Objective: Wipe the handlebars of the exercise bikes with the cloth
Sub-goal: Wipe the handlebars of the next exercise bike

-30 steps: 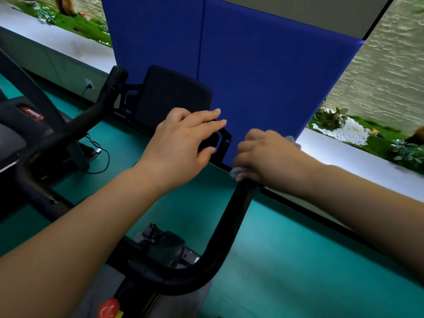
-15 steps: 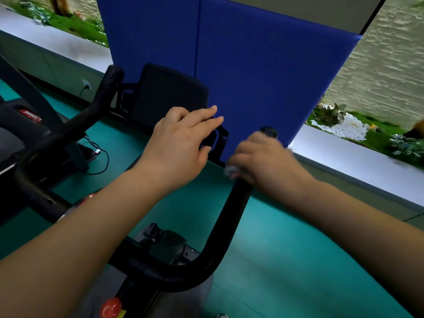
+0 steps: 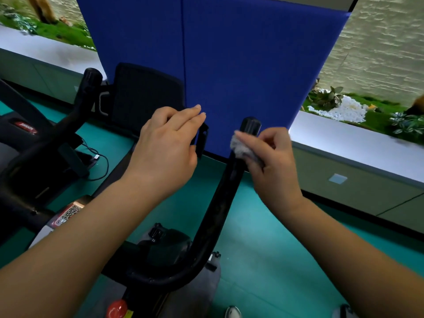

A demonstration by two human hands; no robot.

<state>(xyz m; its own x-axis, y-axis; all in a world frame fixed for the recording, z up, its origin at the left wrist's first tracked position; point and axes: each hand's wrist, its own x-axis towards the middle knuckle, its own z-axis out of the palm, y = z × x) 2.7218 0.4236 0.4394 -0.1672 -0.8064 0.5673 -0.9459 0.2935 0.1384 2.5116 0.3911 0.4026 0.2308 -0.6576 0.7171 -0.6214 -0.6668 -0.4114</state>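
Observation:
The black handlebar of the exercise bike curves up from the stem to a knobbed right end. My right hand grips a small grey cloth and holds it against the bar just below that end. My left hand hovers over the black tablet holder at the bar's middle, its fingers loosely extended and holding nothing. The left horn of the handlebar rises at the far left.
A blue partition stands right behind the bike. A white ledge with plants and pebbles runs along the right. Another machine with a cable stands at left on the teal floor. A red knob sits below the stem.
My right hand slid down from the bar's right end, uncovering the knobbed tip, and loosened so the cloth shows. My left hand barely moved.

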